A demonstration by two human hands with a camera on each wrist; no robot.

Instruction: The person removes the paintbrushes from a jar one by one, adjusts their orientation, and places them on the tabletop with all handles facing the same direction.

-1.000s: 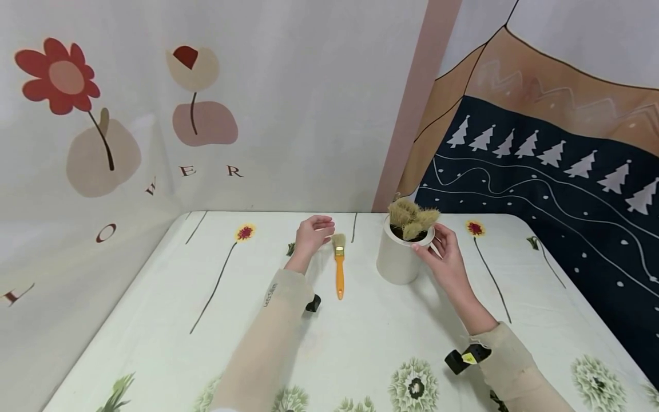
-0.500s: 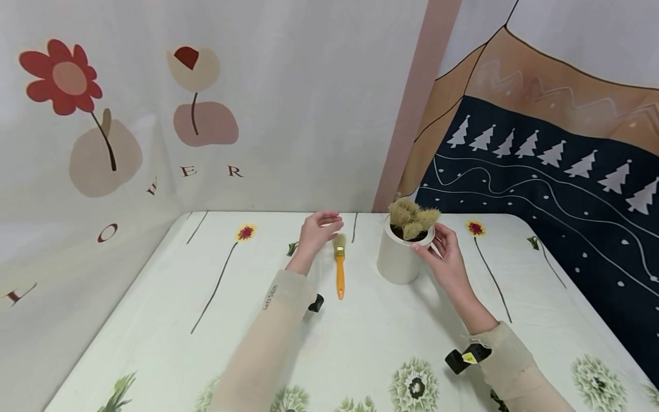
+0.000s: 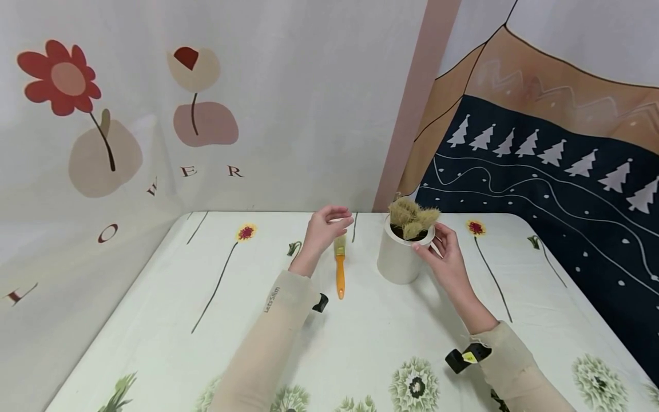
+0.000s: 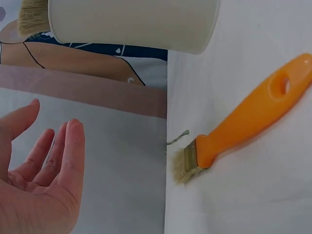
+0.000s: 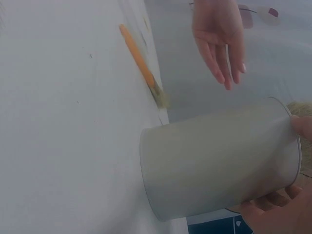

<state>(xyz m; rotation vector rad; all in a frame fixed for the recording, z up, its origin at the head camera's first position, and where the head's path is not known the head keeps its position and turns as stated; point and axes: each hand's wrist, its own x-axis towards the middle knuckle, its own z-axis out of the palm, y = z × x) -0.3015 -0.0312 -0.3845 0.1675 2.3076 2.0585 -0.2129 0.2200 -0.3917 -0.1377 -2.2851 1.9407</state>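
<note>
On the right of the table, my right hand holds a plant pot, white and cylindrical, near its rim. The thumb lies on the pot's front side and the fingers are curled along its right side. Fuzzy yellow-green tufts of a plant rise from dark soil in the pot. My left hand hovers left of the pot with nothing in it, its fingers loosely extended, also plain in the left wrist view. Below that hand lies a paintbrush with an orange handle and pale bristles, which it partly overlaps in the head view.
A white cloth printed with flowers covers the table. Behind it hangs a pale curtain with flower prints, and a dark blue cloth with tree shapes hangs at the right. Wrist cameras sit under both sleeves.
My left hand has moved right and slightly away from me, passing over the bristle end of the paintbrush. The right hand, the pot and the paintbrush have stayed in place.
</note>
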